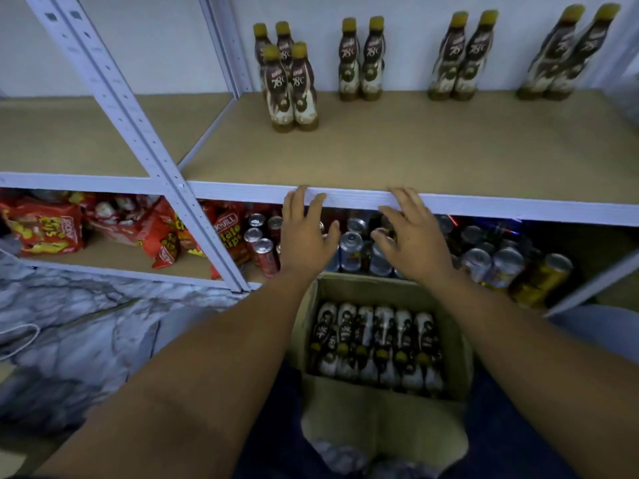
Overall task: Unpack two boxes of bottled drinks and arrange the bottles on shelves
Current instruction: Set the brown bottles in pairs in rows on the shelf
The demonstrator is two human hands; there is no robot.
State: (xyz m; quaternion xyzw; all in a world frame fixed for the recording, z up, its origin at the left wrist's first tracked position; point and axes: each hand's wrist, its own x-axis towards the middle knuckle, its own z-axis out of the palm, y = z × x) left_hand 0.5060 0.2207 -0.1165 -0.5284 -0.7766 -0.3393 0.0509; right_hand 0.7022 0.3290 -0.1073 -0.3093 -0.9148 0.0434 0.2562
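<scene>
Head view, looking down at a shelving unit. We see the left hand (304,233) and the right hand (411,236) reaching forward side by side, palms down, fingers spread and loosely bent, holding nothing. Their fingertips overlap the pale front rail (484,207) of the shelf; we cannot tell whether they touch it.

On the brown shelf board (397,150) yellow-capped drink bottles with brown-and-white labels stand upright: a cluster of four bottles (287,81) at the left, stepping toward the front, then a middle pair (361,60), a right pair (461,57) and a far-right pair (567,53), all three against the back wall and well apart from one another.

Between the forearms, below the shelf, we see an open cardboard box (456,340) with boxed bottles (377,344) of the same kind packed close together.

On the lower shelf, drink cans (498,264) stand behind and right of the hands, and red snack bags (48,229) lie to the left of a perforated upright post (138,133). The floor (69,323) has a marbled grey pattern.
</scene>
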